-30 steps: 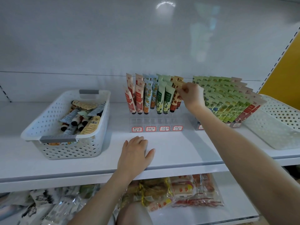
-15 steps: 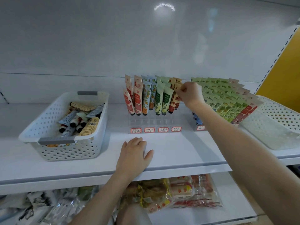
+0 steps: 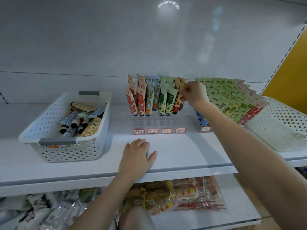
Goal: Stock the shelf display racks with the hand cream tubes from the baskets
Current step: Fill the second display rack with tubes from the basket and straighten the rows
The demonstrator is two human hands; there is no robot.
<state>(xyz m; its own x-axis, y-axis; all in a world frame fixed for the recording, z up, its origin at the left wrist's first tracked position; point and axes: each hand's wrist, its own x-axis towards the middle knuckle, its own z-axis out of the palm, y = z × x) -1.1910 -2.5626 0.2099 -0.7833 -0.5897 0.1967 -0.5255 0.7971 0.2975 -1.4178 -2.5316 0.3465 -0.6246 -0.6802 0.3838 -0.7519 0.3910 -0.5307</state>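
A clear display rack [image 3: 157,126] on the white shelf [image 3: 182,151] holds upright hand cream tubes in red, blue, green and brown rows. My right hand [image 3: 194,94] pinches a brown strawberry-print tube [image 3: 178,97] at the rack's right end. A second rack [image 3: 205,128] to the right is packed with green and red tubes [image 3: 232,98]. My left hand [image 3: 137,155] rests flat on the shelf's front edge. The white perforated basket [image 3: 49,151] on the left holds several loose tubes [image 3: 83,120].
Another white perforated basket [image 3: 282,117] stands at the far right with nothing visible inside. Below, a lower shelf [image 3: 216,219] carries bagged snacks [image 3: 182,195]. A yellow panel [image 3: 292,72] rises at the right. Price labels [image 3: 157,131] line the rack's front.
The view has shifted slightly. My right hand stays at the brown tubes, its fingers now lower on the tube. My left hand has not moved.
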